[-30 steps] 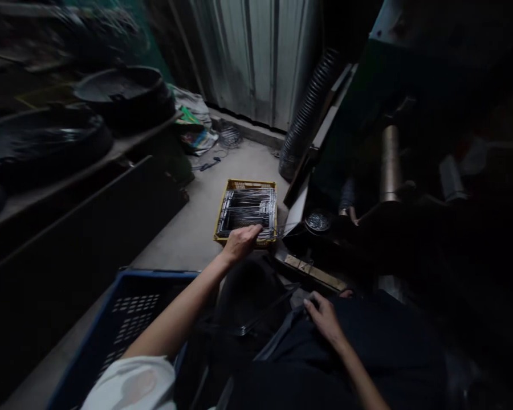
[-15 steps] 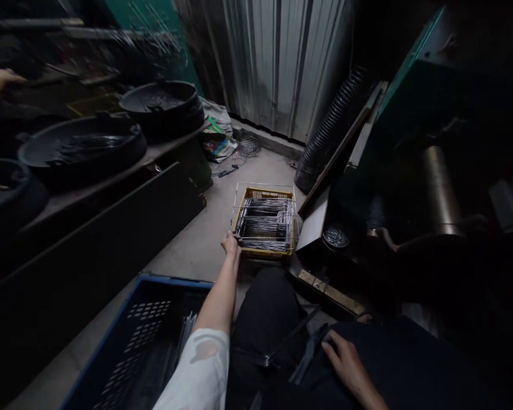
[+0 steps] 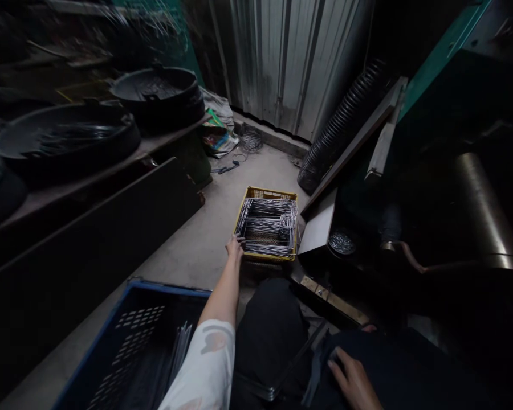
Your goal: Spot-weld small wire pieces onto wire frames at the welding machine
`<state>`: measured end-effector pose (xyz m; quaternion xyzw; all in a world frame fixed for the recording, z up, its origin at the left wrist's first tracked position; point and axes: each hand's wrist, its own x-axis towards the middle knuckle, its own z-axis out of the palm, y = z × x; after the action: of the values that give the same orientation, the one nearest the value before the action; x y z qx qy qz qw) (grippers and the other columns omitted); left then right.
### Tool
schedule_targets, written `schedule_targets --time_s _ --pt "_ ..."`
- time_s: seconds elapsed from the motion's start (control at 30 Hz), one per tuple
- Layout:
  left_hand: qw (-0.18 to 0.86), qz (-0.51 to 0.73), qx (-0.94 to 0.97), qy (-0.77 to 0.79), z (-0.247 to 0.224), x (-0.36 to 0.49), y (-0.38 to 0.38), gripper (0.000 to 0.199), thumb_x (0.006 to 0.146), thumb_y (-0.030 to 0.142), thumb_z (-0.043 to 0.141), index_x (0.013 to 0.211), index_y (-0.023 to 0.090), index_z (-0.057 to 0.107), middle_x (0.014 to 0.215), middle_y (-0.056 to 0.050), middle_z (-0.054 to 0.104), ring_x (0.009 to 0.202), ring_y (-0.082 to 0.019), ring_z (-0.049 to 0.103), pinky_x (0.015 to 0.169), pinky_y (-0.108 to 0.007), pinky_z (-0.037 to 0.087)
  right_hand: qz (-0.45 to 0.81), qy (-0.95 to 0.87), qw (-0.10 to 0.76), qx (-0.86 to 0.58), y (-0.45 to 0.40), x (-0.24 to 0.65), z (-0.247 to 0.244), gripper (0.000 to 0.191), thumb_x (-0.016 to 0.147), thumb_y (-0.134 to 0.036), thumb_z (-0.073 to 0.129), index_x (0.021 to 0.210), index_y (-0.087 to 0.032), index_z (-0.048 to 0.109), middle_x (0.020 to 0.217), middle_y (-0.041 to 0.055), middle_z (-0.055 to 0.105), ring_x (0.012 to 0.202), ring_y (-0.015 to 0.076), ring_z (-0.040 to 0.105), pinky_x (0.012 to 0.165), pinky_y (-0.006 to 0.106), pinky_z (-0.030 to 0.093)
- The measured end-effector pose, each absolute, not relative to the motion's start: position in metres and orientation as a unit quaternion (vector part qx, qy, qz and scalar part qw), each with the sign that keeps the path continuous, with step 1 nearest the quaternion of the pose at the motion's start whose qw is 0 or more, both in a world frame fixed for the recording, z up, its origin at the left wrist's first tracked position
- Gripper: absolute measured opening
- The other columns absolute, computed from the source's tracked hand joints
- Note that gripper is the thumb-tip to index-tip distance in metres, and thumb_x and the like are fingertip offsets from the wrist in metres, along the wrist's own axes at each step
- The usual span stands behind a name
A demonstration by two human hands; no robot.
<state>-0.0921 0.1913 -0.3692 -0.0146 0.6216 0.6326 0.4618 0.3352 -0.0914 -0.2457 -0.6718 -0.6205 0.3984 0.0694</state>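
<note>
Concrete floor (image 3: 188,253) with yellow crate (image 3: 265,192) and blue crate (image 3: 166,288)

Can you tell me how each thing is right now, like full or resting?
Yellow crate: full of wire racks.
Blue crate: holding some thin metal rods.
Left hand: stretched out at the crate's edge.
Right hand: resting on dark trousers.
Black tub: sitting on a shelf.

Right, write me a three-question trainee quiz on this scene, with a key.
1. Which hand is at the yellow crate of wire racks?
2. True or false: the yellow crate stands on a shelf.
3. Fill in the gap: the crate beside the left arm has a ____ rim.

Key: 1. left; 2. false; 3. blue.
</note>
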Motion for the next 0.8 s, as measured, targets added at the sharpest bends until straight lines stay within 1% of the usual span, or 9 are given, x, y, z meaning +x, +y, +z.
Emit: schedule_targets --time_s 0.17,0.27,0.37,0.5,0.57,0.63,0.67,0.7,0.8 --pt "0.502 0.579 -0.014 0.642 -0.360 -0.097 0.189 0.034 0.092 0.034 0.059 0.121 0.016 0.057 0.119 -0.010 0.061 0.098 -0.022 0.063 0.082 -0.042 0.056 0.379 -0.639 0.058 -0.667 -0.096 0.338 -0.256 0.045 0.085 -0.052 0.047 0.108 -0.023 0.072 0.111 0.0114 0.071 0.109 0.0307 0.064 0.090 0.033 0.051" --pt "0.488 0.549 0.017 0.678 -0.344 -0.099 0.175 0.033 0.092 0.033 0.059 0.120 0.016 0.057 0.118 -0.010 0.061 0.097 -0.022 0.063 0.081 -0.042 0.056 0.368 -0.653 0.052 -0.660 -0.096 0.338 -0.262 0.047 0.086 -0.050 0.046 0.113 -0.019 0.070 0.115 0.0141 0.069 0.111 0.0310 0.063 0.093 0.036 0.049" --pt "0.469 0.505 0.085 0.720 -0.318 -0.101 0.148 0.031 0.092 0.033 0.059 0.117 0.015 0.058 0.112 -0.009 0.062 0.092 -0.020 0.064 0.077 -0.039 0.057 0.369 -0.679 0.037 -0.634 -0.091 0.334 -0.253 0.040 0.090 -0.043 0.046 0.112 -0.019 0.068 0.113 0.0134 0.069 0.107 0.0290 0.064 0.092 0.035 0.048" --pt "0.457 0.432 0.242 0.739 -0.265 -0.087 0.083 0.017 0.092 0.030 0.060 0.096 0.013 0.062 0.086 -0.002 0.063 0.071 -0.013 0.059 0.065 -0.029 0.052 0.357 -0.698 -0.030 -0.620 -0.073 0.332 -0.225 0.024 0.095 -0.030 0.044 0.100 -0.018 0.064 0.095 0.0097 0.070 0.094 0.0260 0.067 0.080 0.031 0.047" --pt "0.466 0.398 0.328 0.719 -0.230 -0.070 0.042 0.016 0.089 0.030 0.062 0.082 0.016 0.061 0.072 0.003 0.058 0.067 -0.012 0.055 0.065 -0.023 0.047 0.325 -0.686 -0.075 -0.647 -0.063 0.338 -0.213 0.018 0.095 -0.028 0.048 0.100 -0.018 0.062 0.097 0.0094 0.069 0.095 0.0257 0.066 0.077 0.029 0.045" --pt "0.499 0.347 0.408 0.681 -0.193 -0.047 -0.003 0.026 0.077 0.035 0.075 0.067 0.017 0.059 0.061 0.004 0.053 0.065 -0.013 0.054 0.064 -0.022 0.044 0.296 -0.672 -0.105 -0.670 -0.055 0.346 -0.205 0.017 0.096 -0.029 0.050 0.103 -0.020 0.061 0.103 0.0097 0.068 0.096 0.0250 0.065 0.075 0.028 0.043" --pt "0.522 0.308 0.462 0.647 -0.176 -0.034 -0.026 0.027 0.072 0.035 0.079 0.065 0.018 0.059 0.061 0.004 0.055 0.066 -0.014 0.055 0.065 -0.023 0.044 0.287 -0.666 -0.114 -0.679 -0.053 0.349 -0.202 0.017 0.097 -0.030 0.050 0.104 -0.020 0.061 0.106 0.0098 0.068 0.096 0.0245 0.065 0.074 0.028 0.042" --pt "0.517 0.223 0.581 0.588 -0.162 -0.021 -0.048 0.027 0.076 0.039 0.074 0.067 0.019 0.059 0.063 0.003 0.056 0.065 -0.015 0.056 0.066 -0.025 0.045 0.283 -0.662 -0.120 -0.684 -0.052 0.352 -0.200 0.017 0.097 -0.031 0.049 0.105 -0.020 0.060 0.107 0.0096 0.067 0.096 0.0240 0.064 0.073 0.028 0.042" --pt "0.383 0.053 0.776 0.498 -0.141 0.011 -0.096 0.019 0.087 0.039 0.059 0.086 0.021 0.063 0.090 -0.006 0.066 0.081 -0.022 0.063 0.071 -0.032 0.049 0.283 -0.659 -0.120 -0.686 -0.055 0.355 -0.197 0.017 0.098 -0.032 0.050 0.105 -0.021 0.060 0.108 0.0090 0.067 0.096 0.0232 0.064 0.074 0.028 0.041"
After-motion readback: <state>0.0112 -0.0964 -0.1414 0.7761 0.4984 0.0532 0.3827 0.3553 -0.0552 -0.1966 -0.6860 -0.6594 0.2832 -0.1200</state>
